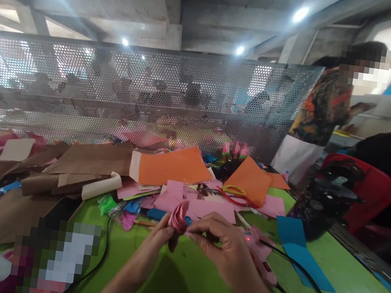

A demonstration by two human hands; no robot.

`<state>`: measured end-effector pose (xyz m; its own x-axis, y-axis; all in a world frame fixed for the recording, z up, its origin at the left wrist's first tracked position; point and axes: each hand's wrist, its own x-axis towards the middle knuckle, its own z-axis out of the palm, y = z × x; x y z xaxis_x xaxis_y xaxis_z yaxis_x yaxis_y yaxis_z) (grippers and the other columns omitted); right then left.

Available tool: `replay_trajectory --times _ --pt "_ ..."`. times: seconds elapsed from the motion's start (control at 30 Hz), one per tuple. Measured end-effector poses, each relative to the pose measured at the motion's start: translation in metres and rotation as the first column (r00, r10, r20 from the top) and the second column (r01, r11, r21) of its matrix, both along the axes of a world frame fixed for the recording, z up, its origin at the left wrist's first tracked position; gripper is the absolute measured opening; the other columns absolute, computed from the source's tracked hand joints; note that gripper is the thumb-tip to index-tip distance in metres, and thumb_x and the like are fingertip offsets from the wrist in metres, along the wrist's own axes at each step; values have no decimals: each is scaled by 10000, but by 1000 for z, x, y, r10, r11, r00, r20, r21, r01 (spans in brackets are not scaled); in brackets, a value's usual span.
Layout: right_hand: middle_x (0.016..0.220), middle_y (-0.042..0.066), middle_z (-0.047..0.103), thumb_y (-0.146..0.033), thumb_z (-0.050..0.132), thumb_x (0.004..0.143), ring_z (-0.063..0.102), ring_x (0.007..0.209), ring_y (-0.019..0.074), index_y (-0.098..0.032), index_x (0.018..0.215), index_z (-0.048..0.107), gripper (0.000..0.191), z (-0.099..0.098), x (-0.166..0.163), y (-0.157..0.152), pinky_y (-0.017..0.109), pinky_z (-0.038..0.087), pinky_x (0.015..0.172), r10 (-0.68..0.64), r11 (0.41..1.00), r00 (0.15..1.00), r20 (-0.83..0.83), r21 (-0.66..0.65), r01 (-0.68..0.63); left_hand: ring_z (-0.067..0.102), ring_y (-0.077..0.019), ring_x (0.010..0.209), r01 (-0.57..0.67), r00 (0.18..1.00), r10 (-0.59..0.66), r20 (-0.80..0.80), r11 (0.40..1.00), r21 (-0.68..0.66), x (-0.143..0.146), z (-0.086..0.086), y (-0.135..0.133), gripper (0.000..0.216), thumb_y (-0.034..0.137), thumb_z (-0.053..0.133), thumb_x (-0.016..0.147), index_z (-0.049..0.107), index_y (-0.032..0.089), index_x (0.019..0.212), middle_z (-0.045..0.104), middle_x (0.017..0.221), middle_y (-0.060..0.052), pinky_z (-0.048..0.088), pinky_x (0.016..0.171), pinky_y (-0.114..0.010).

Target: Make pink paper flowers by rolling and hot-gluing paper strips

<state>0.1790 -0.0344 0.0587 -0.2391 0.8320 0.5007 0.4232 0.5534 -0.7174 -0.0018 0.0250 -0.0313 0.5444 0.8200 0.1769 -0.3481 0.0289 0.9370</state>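
Observation:
My left hand [160, 234] is closed around a small pink paper piece [179, 217] whose layers curl like petals. My right hand [217, 237] sits just to its right, thumb and fingertips pinched together at the side of the paper. What that pinch holds, if anything, is too small to tell. Beyond the right wrist lies a pink hot glue gun [262, 265] with a small red light lit and a black cable. Pink paper sheets [210, 210] are spread behind both hands on the green table [161, 287].
Red and yellow-handled scissors [234, 194] lie by orange paper [171, 165]. Brown paper [88, 158] is heaped left of it, and blue paper [305, 259] lies at right. A dark jar-like container [322, 203] stands near the right edge. A perforated metal screen [134, 89] closes the back; a person [323, 106] stands beyond.

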Motion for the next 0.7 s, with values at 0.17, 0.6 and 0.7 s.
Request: replay_trajectory --times 0.17,0.6,0.7 --pt "834 29 681 -115 626 850 636 773 166 -230 896 720 155 -4 -1 1 261 481 678 -17 1000 998 56 23 16 376 -115 567 -44 999 44 -6 998 38 5 17 -16 596 484 538 839 442 192 1349 460 646 37 310 563 -242" --pt "850 16 642 -69 600 857 609 789 162 -227 873 663 171 -5 -3 -2 253 446 678 -75 995 978 195 84 59 357 -129 625 -116 983 126 -137 990 75 5 39 -33 440 364 447 875 459 180 1275 405 711 34 286 609 -259" --pt "855 18 632 -64 598 850 605 789 165 -219 851 644 162 -3 -4 -2 259 444 683 -82 994 971 224 95 62 359 -127 636 -102 986 112 -126 992 79 6 39 -34 376 362 440 887 492 176 1210 400 724 30 291 610 -257"
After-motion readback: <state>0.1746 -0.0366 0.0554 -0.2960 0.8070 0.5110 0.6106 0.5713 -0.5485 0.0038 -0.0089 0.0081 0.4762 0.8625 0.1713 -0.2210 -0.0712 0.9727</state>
